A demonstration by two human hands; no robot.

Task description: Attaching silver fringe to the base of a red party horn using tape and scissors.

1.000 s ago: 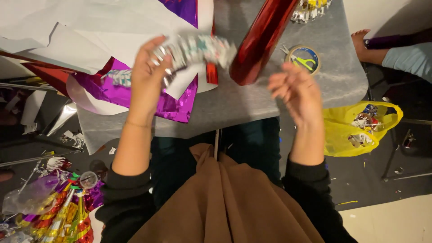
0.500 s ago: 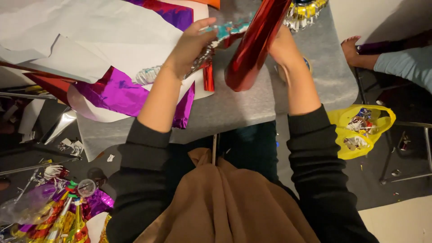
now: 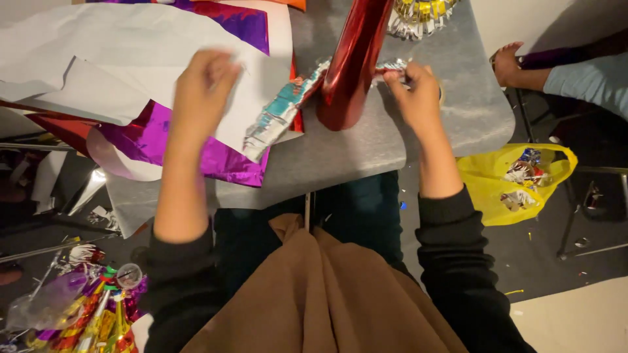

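Note:
A long silver and teal foil strip (image 3: 278,114) lies across the grey table (image 3: 366,153), passing behind a shiny red foil balloon (image 3: 350,62). My right hand (image 3: 413,91) pinches the strip's right end beside the balloon. My left hand (image 3: 199,91) hovers, blurred, over white paper sheets (image 3: 124,46), fingers loosely curled and holding nothing that I can see. Purple foil (image 3: 150,144) lies under the paper, below my left wrist.
A gold and silver fringed item (image 3: 418,16) sits at the table's far edge. A yellow bag (image 3: 487,183) with foil scraps lies on the floor at right. Another person's foot (image 3: 507,62) and sleeve are at upper right. Colourful party items (image 3: 91,320) lie at lower left.
My left hand let go of the foil strip and moved left over the white paper. My right hand took the strip's right end. The strip now lies stretched on the table.

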